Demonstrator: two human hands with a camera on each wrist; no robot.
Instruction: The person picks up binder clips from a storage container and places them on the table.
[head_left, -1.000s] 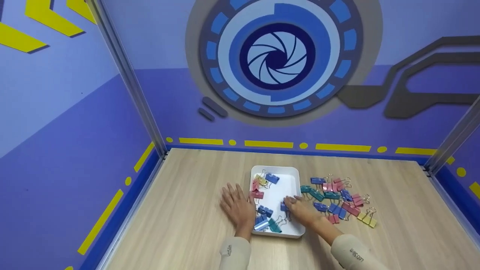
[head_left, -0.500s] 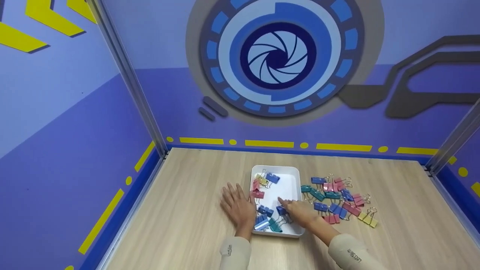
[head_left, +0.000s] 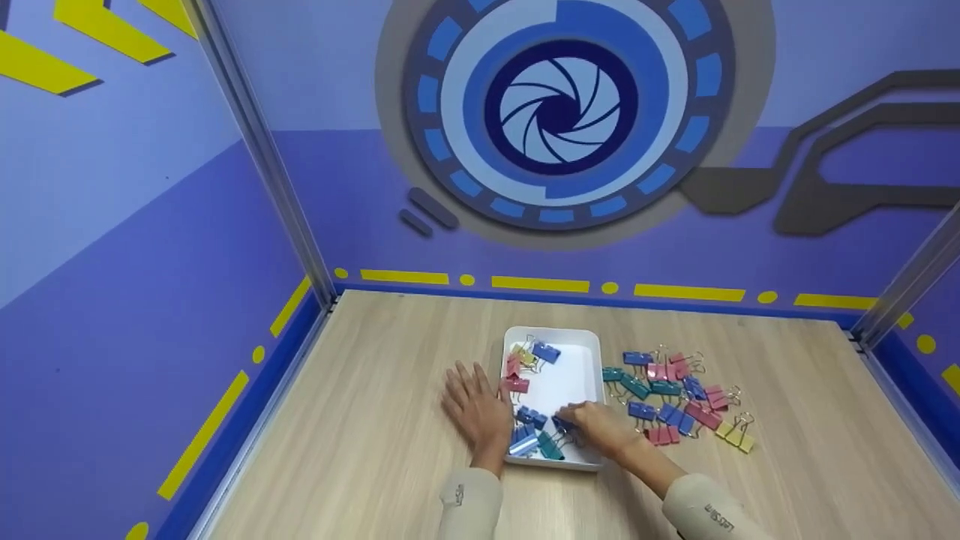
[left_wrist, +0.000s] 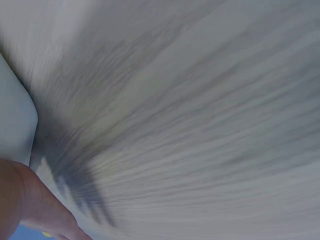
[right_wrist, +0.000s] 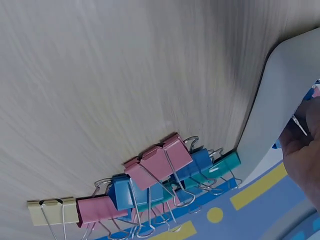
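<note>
A white tray (head_left: 593, 341) stands on the table with several binder clips along its left side and front. My left hand (head_left: 478, 409) lies with fingers spread and straight against the tray's left wall; in the left wrist view that hand (left_wrist: 37, 205) shows only in the corner. Inside the tray, my right hand (head_left: 600, 427) pinches a blue binder clip (head_left: 561, 424), which its fingers partly cover. Close by lie a green binder clip (head_left: 550, 446) and another blue binder clip (head_left: 531, 417). From the right wrist, the right hand (right_wrist: 305, 147) has bent fingers around a metal wire handle.
Right of the tray lies a loose group of pink, blue, green and yellow binder clips, among them a yellow one (head_left: 735, 437) and a pink one (right_wrist: 160, 160). Patterned walls (head_left: 322, 195) enclose the wooden table (head_left: 382, 375) at the back and sides.
My right hand has shifted the blue binder clip slightly left, towards the other clips in the tray. Its index finger, extended half a second ago, is now bent. The left hand stays in place.
</note>
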